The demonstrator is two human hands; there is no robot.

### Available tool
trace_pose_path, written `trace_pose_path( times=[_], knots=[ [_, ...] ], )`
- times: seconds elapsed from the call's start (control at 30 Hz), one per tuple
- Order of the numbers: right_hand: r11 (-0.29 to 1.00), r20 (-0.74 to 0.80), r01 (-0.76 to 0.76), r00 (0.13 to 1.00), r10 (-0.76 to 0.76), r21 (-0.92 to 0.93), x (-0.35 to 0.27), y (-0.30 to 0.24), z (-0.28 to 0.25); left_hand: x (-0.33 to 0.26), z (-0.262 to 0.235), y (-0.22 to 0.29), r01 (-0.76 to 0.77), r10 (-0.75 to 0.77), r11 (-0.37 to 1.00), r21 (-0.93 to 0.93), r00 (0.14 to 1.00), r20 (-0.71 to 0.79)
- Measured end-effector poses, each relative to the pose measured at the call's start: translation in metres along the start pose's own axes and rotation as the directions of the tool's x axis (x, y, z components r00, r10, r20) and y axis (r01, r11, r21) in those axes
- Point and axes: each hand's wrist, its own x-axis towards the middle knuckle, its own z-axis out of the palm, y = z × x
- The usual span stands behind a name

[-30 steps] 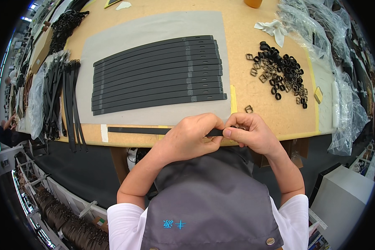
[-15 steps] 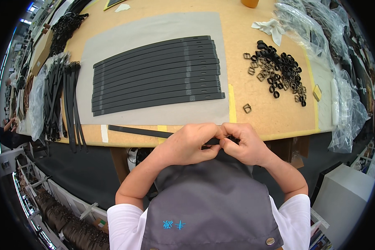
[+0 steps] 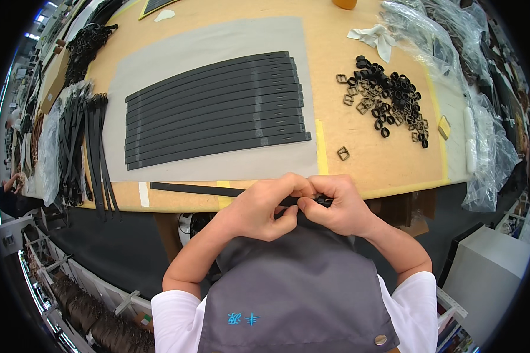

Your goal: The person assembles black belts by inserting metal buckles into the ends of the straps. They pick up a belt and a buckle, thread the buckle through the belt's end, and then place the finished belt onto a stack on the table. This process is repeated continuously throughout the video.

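A dark strap point(image 3: 194, 189) lies along the table's near edge, and its right end runs up into my hands. My left hand point(image 3: 265, 206) is closed around the strap, thumb and fingers curled toward each other. Close beside it, touching, my right hand point(image 3: 338, 203) pinches the strap's end, where a small black piece shows between the fingers. Whether that piece is a loop, a buckle or the folded strap is hidden. Beyond my hands, several flat dark straps point(image 3: 212, 112) lie side by side on a grey sheet point(image 3: 212, 42).
At the right sits a pile of black loops point(image 3: 397, 88) mixed with metal buckles point(image 3: 364, 106); one lone buckle point(image 3: 343, 153) lies nearer. Bunched straps point(image 3: 94, 153) hang over the left edge. A white cloth point(image 3: 374, 40) and clear plastic wrap point(image 3: 492, 153) are at the right.
The table and its contents appear shifted slightly left and, near the front edge, down. My right thumb has moved left along the strap, and my left fingers have opened slightly around it.
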Motion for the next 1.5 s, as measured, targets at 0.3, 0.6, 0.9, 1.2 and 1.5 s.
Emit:
trace_pose_path(
  times=[0.3, 0.6, 0.9, 1.2, 1.5],
  knots=[
    [0.941, -0.174, 0.019, 0.981, -0.082, -0.337, 0.004, -0.001, -0.032, 0.015, -0.006, -0.011, 0.006, -0.003, 0.976, 0.216, 1.000, -0.017],
    [0.730, -0.627, -0.333, 0.762, -0.164, -0.596, -0.002, 0.029, -0.114, 0.021, 0.001, -0.020, -0.014, 0.097, 0.884, 0.467, 0.983, -0.154],
    [0.969, -0.371, -0.056, 0.928, -0.038, -0.240, -0.002, 0.007, -0.066, 0.030, -0.030, -0.026, 0.172, 0.034, 0.738, 0.653, 0.956, -0.291],
    [0.963, -0.416, -0.047, 0.907, -0.071, -0.267, 0.015, 0.020, -0.073, 0.029, -0.036, -0.026, 0.208, -0.059, 0.790, 0.577, 0.962, -0.266],
    [0.827, -0.202, 0.046, 0.961, -0.190, -0.560, 0.003, 0.009, -0.097, 0.031, -0.038, -0.019, 0.258, -0.142, 0.788, 0.559, 0.960, -0.243]
  ],
)
